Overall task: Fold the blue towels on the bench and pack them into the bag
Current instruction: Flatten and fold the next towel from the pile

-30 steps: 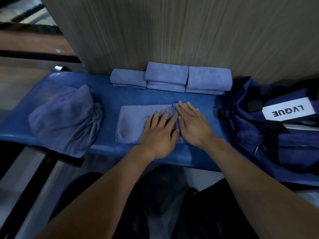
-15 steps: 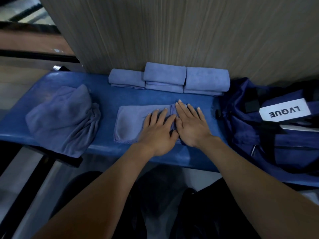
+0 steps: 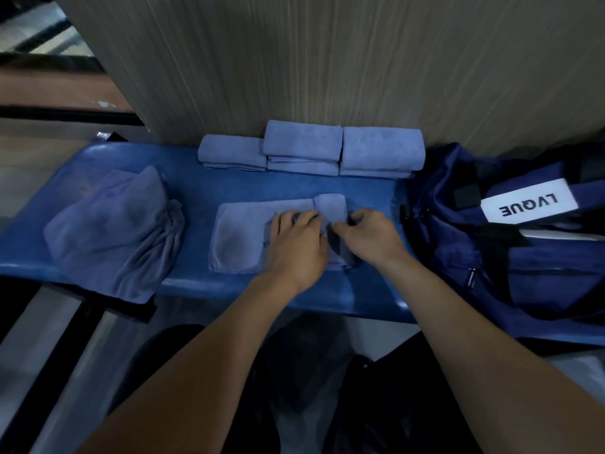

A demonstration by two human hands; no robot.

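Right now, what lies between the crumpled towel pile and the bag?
In the head view, the half-folded towel lies between the crumpled towel pile and the bag, both hands on it.

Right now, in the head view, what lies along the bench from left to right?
Crumpled towel → flat towel being folded, gripped by left hand then right hand → bag.

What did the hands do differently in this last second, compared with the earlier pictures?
Both hands lay flat on the towel. Now the left hand and right hand curl their fingers and grip its right end, starting to turn it over. The folded towels, crumpled towel and bag stayed put.
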